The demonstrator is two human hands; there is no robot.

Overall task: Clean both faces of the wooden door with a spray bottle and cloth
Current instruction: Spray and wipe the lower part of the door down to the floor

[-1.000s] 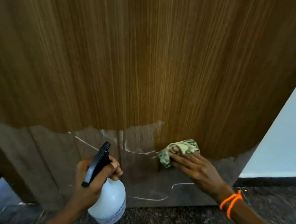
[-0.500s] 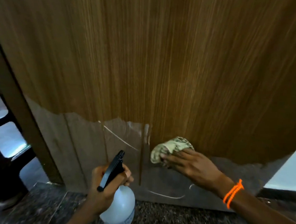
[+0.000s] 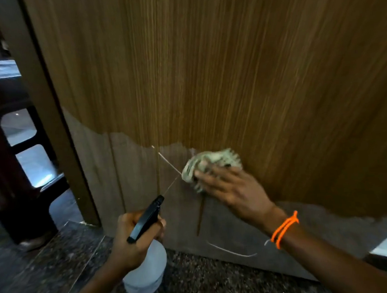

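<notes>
Cloth (image 3: 208, 165) sits bunched low on the wooden door (image 3: 229, 77), right hand (image 3: 233, 190) pressing it flat with spread fingers at the edge of the grey worn patch. It looks soft and light, best held by palming the wad. Left hand (image 3: 134, 236) curls round the spray bottle (image 3: 147, 269) neck below the cloth; smooth plastic, probably slippery when wet.

You will find no readable text, label, brand, number or sign anywhere here. The spray bottle (image 3: 147, 269), at about 6 o'clock, has a plain translucent body with no lettering you could make out, and the wooden door (image 3: 206, 67) carries only grain and pale scratch marks, none of them forming characters.
</notes>
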